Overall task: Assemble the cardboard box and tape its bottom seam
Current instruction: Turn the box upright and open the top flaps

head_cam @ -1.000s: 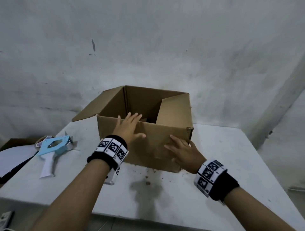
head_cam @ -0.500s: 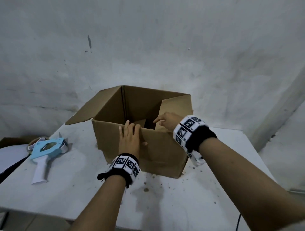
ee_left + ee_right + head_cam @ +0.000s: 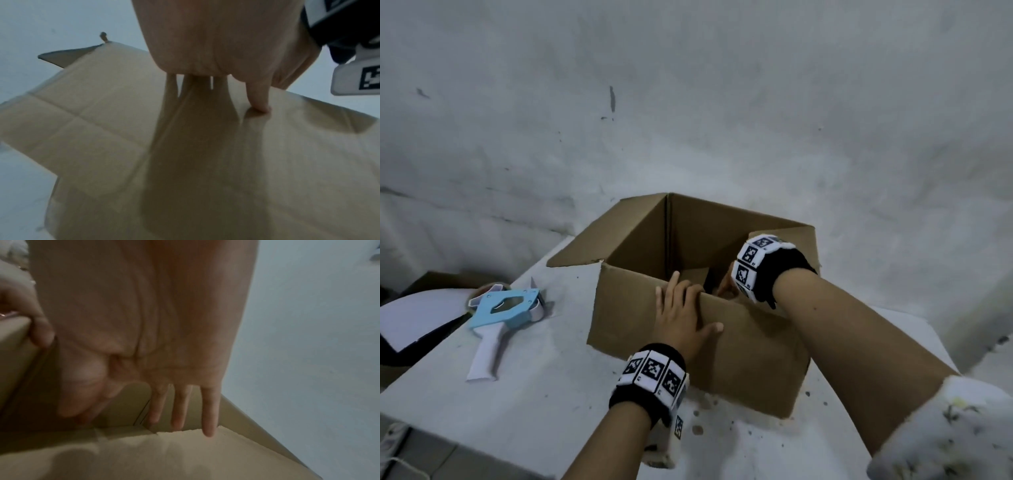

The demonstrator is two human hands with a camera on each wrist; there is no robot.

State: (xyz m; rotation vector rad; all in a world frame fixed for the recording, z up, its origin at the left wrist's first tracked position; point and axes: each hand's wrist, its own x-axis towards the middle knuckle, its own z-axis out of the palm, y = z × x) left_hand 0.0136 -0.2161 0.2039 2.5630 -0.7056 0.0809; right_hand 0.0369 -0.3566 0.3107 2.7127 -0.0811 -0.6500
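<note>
Cardboard box, brown corrugated, stands open-side-up on the white table, directly under both hands. Left hand lies on the near wall, fingers straight and slightly spread, tips hooked over the top rim, thumb pressed flat on the outer face. Right hand, which a second ago rested against the near wall's outside, has since gone over the rim and down into the cavity; in the right wrist view its fingers hang straight and apart, clasping nothing, tips near a torn-edged inner flap (contact cannot be confirmed).

Judgement: the interior flaps are being pressed flat; the seam is not yet taped. The blue-and-white tape dispenser lies well to the left of the left fingers, untouched.

Clearances: one outer flap splays outward beyond the left fingertips; another stands upright behind the right wrist, narrowing the withdrawal path. Bare tabletop remains between box and dispenser.
</note>
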